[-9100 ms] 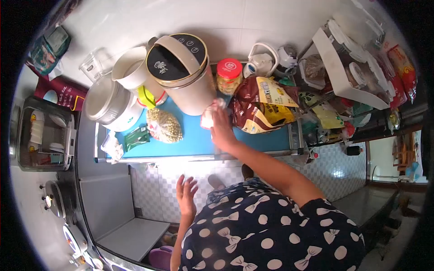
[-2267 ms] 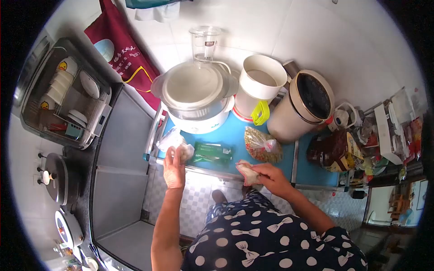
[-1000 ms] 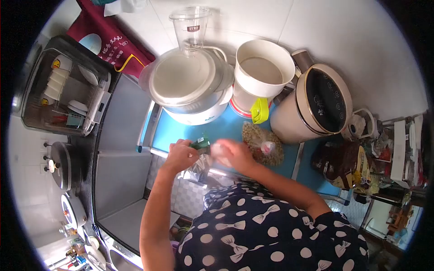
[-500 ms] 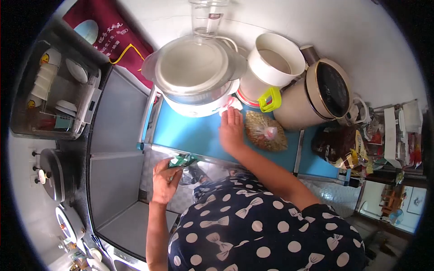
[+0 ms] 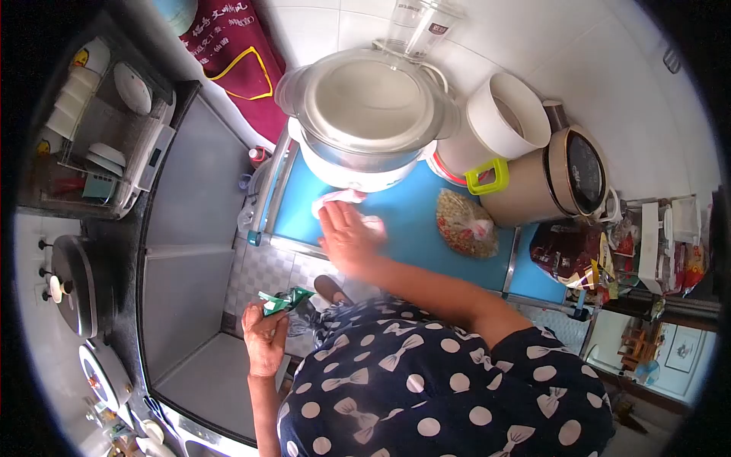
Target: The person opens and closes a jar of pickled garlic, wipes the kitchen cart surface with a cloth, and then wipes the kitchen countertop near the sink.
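My left hand [image 5: 263, 339] is closed on a green packet [image 5: 283, 301], with a clear plastic bag [image 5: 304, 318] hanging beside it, off the front edge of the blue tabletop [image 5: 411, 228]. My right hand [image 5: 349, 238] presses a pale pink-edged cloth [image 5: 335, 201] onto the tabletop, in front of the white steamer [image 5: 365, 114] with its clear lid. To the right lies a knotted bag of beans [image 5: 466, 225]. Behind it are a white pitcher [image 5: 506, 114] with a lime-green handle [image 5: 487, 177] and a tilted beige appliance [image 5: 533, 179].
A dish cabinet [image 5: 145, 183] and a black pot [image 5: 76, 286] are at the left. A maroon apron [image 5: 244, 68] hangs on the wall. Brown packages [image 5: 563, 251] and a crowded rack [image 5: 653, 244] are at the right. Grey panels [image 5: 183, 183] stand left of the table.
My right hand has moved left across the tabletop with the cloth. My left hand, still holding the green packet, has moved slightly lower and left. The view has shifted.
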`<state>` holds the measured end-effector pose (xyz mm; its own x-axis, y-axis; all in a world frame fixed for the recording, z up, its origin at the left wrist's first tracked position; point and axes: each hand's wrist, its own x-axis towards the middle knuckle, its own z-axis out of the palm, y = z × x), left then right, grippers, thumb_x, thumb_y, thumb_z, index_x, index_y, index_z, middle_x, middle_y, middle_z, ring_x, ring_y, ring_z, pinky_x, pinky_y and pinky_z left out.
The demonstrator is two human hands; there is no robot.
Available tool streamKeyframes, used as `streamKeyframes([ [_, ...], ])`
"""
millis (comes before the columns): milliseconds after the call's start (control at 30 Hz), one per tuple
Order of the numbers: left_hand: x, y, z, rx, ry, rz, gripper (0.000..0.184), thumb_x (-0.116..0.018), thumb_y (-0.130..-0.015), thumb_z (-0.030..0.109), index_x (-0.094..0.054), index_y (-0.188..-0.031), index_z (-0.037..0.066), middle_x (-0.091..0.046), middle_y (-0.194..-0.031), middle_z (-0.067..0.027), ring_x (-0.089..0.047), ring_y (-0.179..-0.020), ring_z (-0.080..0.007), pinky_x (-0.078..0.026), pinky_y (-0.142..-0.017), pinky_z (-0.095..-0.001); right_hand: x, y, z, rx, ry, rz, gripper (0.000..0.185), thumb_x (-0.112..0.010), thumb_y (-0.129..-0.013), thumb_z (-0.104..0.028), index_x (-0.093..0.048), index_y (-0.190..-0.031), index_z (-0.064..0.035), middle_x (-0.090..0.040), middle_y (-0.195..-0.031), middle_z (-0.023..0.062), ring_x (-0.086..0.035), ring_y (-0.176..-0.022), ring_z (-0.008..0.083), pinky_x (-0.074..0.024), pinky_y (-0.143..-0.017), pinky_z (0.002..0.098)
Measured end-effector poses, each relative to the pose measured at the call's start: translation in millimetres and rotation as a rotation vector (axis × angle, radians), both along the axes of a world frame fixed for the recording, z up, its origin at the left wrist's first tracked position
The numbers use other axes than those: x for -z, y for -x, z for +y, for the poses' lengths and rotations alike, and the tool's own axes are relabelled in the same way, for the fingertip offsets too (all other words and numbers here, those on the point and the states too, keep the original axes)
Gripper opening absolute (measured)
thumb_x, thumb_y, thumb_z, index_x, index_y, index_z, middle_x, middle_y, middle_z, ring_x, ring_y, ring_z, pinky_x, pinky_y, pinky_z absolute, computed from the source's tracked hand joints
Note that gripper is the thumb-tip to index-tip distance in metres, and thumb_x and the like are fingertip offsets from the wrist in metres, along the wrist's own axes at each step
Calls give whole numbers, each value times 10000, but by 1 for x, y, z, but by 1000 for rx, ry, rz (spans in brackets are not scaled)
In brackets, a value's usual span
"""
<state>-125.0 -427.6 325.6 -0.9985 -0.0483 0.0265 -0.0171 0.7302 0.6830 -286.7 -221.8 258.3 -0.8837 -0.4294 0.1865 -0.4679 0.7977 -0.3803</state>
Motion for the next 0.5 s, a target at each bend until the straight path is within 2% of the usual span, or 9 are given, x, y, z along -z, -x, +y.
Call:
streamKeyframes([
  [67,-5,3,-1,-21,-19,-41,164,-680,-739,31,-714,-899,32,-609,-1007,-127,-550,-1019,-314,-320,-1033,-455,-4,10,-14,-76,50,14,651,-729,-724,-243,-435,-1227,48,-404,-1284,211,-371,-1227,361,-302,-1040,475],
  [167,-14,8,-2,-6,-17,-13,164,-672,-745,24,-711,-904,26,-608,-1000,-131,-552,-1016,-309,-306,-1053,-463,15,22,-43,52,105,76,671,-726,-729,-246,-417,-1244,52,-390,-1313,211,-356,-1250,357,-295,-1044,478],
  [267,-19,10,-2,-12,-28,-26,168,-669,-746,20,-710,-908,20,-606,-988,-134,-554,-1011,-307,-302,-1060,-468,28,35,-67,83,147,20,658,-697,-759,-208,-392,-1287,38,-360,-1355,222,-336,-1275,374,-286,-1055,479],
  [300,-19,9,-2,4,-2,-19,175,-669,-750,11,-709,-920,17,-603,-1012,-141,-544,-1025,-309,-323,-1026,-445,33,41,-70,86,161,17,644,-693,-762,-197,-395,-1287,29,-356,-1359,228,-333,-1278,382,-284,-1059,480],
  [367,-19,5,-1,31,52,-4,190,-671,-759,-5,-707,-945,11,-598,-1060,-154,-526,-1052,-312,-366,-960,-399,22,58,-71,38,160,-27,589,-644,-788,-168,-409,-1301,1,-377,-1344,192,-360,-1261,342,-313,-1034,475],
  [433,-22,3,6,0,39,10,173,-665,-747,3,-706,-915,10,-600,-1008,-140,-543,-1022,-311,-323,-1026,-448,28,69,-78,20,123,24,554,-613,-805,-147,-418,-1306,-14,-384,-1338,176,-375,-1250,322,-329,-1018,471],
  [467,-23,2,9,-16,33,17,164,-662,-741,7,-705,-900,10,-601,-982,-133,-552,-1008,-311,-302,-1059,-472,31,69,-76,25,158,41,481,-574,-806,-119,-478,-1272,-45,-432,-1303,152,-405,-1229,307,-346,-1005,451],
  [500,-24,2,9,0,27,-2,169,-665,-750,8,-705,-914,9,-600,-1010,-145,-543,-1025,-314,-323,-1029,-450,31,66,-72,-38,175,48,469,-569,-798,-119,-495,-1256,-51,-451,-1282,142,-414,-1219,305,-350,-999,447],
])
